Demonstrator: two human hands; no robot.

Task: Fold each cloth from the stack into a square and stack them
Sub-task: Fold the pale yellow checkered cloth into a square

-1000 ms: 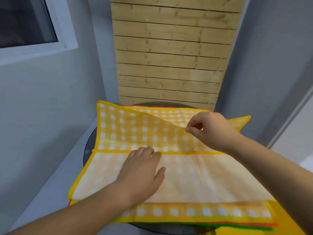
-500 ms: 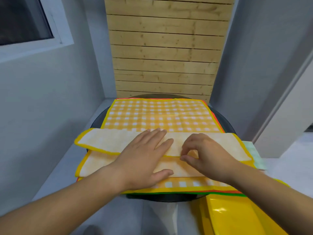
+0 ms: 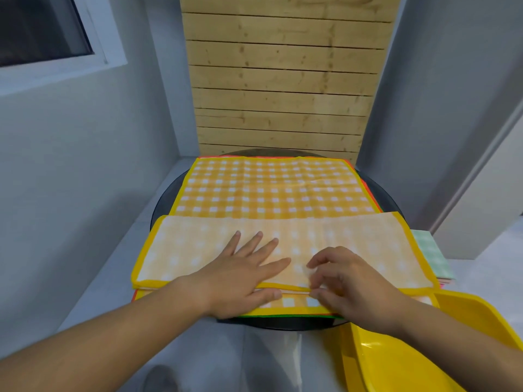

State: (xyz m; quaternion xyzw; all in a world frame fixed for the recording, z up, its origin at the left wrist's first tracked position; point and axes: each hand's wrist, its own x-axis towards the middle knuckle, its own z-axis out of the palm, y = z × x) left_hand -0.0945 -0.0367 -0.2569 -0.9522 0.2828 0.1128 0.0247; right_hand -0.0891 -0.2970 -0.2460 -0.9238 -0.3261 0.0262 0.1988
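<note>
Top item: yellow-and-white checked cloth (image 3: 198,250), folded once into a long band, laid across the near side of the stack of flat checked cloths (image 3: 268,188) on the round dark table (image 3: 164,199). Left hand (image 3: 240,275) is laid flat on the band, fingers straight, pressing. Right hand (image 3: 348,281) is curled at the near hem, which appears to be pinched between thumb and fingertips. Judged: hems should be squared and the crease smoothed outward before the next fold is made; the cloth beneath should not be dragged.
</note>
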